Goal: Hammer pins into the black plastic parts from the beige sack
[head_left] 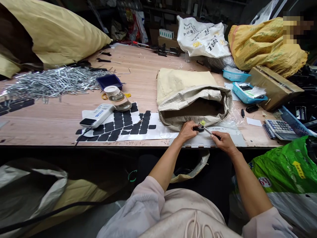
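At the table's front edge, my left hand [188, 130] is closed on a small black piece [199, 128]. My right hand [223, 141] grips a metal rod with a dark end [208, 131], its tip meeting the black piece. A small yellow-green spot [202, 123] shows where the two come together; what it belongs to is unclear. Just behind my hands lies a beige woven sack [185, 79], its wide mouth facing me. A pale sheet [218, 141] lies beneath my hands.
Many metal rods [56, 82] are heaped at left beside a dark blue tray [109, 81]. A jar [120, 100], a white power bank [97, 115] and sheets of black pads [135, 127] lie nearer. At right are a calculator [281, 129], blue baskets [249, 94] and a cardboard box [274, 87].
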Motion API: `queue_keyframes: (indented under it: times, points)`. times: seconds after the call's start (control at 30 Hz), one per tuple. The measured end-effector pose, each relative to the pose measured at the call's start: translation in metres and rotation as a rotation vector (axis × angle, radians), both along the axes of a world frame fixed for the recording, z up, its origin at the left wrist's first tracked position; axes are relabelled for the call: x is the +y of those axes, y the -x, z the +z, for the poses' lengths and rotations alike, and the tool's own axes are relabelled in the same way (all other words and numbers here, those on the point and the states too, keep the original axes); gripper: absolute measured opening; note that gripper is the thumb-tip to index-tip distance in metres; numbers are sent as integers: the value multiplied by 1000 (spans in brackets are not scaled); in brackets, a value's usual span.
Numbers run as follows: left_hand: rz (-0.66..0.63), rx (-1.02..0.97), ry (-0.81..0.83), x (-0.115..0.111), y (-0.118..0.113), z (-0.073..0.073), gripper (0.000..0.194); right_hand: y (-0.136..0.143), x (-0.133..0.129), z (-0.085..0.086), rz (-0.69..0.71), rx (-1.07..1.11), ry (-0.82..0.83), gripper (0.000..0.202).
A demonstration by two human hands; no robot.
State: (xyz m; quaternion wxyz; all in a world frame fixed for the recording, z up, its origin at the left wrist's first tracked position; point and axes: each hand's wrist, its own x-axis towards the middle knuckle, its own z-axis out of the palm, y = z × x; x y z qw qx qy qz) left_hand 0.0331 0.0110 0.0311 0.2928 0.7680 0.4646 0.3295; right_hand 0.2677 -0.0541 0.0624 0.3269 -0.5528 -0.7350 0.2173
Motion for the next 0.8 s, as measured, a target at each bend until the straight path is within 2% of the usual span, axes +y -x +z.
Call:
queue_keyframes:
  times: [0.1, 0.27, 0.33, 0.43, 0.57, 0.63, 0.7, 0.8]
  points:
    - [15, -19, 8, 1, 0, -2, 18, -1, 3, -6, -28, 95, 56, 29]
    - [-6, -27, 35, 2, 1, -2, 18, -5, 10, -11, -119, 485, 272, 45]
    - [-62, -25, 35, -3, 5, 4, 17, -9, 14, -11, -141, 614, 306, 48]
    - [-214, -6, 8, -19, 18, 16, 17, -14, 17, -10, -141, 717, 323, 48]
    - [-349, 85, 25, -46, 40, 29, 15, -15, 16, -9, -156, 747, 318, 48]
    - [-376, 101, 66, -49, 47, 34, 17, -13, 16, -9, -158, 743, 319, 48]
    - [-316, 66, 80, -38, 46, 39, 22, -11, 15, -10, -150, 737, 319, 48]
    - [-32, -13, 43, 5, 30, 44, 32, -9, 15, -11, -144, 720, 319, 47]
